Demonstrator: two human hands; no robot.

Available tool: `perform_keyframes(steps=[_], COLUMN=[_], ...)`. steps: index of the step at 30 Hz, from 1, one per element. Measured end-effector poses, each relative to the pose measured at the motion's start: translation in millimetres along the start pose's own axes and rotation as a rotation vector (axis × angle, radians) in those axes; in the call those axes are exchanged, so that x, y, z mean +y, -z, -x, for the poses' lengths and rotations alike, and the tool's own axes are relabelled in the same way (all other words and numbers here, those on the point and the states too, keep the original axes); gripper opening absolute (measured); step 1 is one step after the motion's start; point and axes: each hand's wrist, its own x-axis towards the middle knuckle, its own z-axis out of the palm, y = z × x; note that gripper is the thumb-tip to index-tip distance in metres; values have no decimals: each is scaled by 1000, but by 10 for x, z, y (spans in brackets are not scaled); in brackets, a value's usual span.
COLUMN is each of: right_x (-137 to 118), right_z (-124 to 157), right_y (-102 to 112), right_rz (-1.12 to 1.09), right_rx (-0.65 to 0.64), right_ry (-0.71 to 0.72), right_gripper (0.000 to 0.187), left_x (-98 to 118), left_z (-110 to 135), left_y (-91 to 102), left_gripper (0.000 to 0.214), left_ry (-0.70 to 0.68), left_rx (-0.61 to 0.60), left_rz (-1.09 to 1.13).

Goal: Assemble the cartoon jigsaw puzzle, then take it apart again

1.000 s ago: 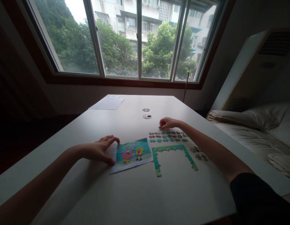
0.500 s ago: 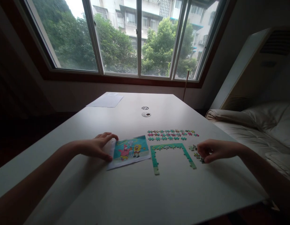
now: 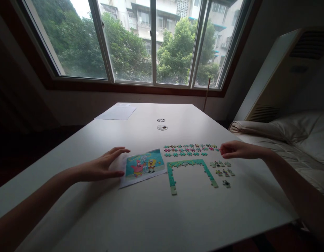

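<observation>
My left hand [image 3: 104, 166] rests at the left edge of a printed picture sheet [image 3: 144, 164] of cartoon figures, thumb and fingers spread apart. My right hand [image 3: 234, 149] is at the right end of several rows of loose jigsaw pieces [image 3: 188, 149], its fingers curled together; whether a piece is in them is hidden. A three-sided puzzle border [image 3: 189, 162] of joined pieces lies in front of those rows, its near side open. Right of the border, a smaller group of loose pieces [image 3: 225, 172] lies below my right hand.
Two round black-and-white discs [image 3: 162, 127] sit farther back on the white table [image 3: 141, 217]. Some white papers [image 3: 116, 112] lie at the far left corner. A pale couch [image 3: 287, 150] stands beside the table on the right, and a window [image 3: 151, 45] is behind.
My right hand has moved up and away from the small group of pieces to the end of the rows, uncovering that group. My left fingers have straightened slightly beside the sheet.
</observation>
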Motion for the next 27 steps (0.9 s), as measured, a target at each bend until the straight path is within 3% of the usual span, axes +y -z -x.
perform_keyframes(steps=[4,7,10,17,23,27], right_x=[326,574,698,459,232,170], right_z=[-167,-183,-165,-212,-203,-171], right_y=[-16,-90,-146,-326,-418,-423], right_rz=[-89,-99,-95,-42,101,106], right_rx=[163,275,337,302,303,212], right_ry=[0,-22,-46,31,63,104], right_gripper=[42,42,43,43,40,40], left_x=[9,104,210,316,345,370], left_z=[123,178,245,431,468,478], left_y=[-13,78,129,37,147,195], left_gripper=[60,40,34,53,53,54], left_ry=[-81,-133,-144,-85,-60,-29], left_rx=[90,76,21,-147,-247,-293], left_rz=[1,6,15,19,39,110])
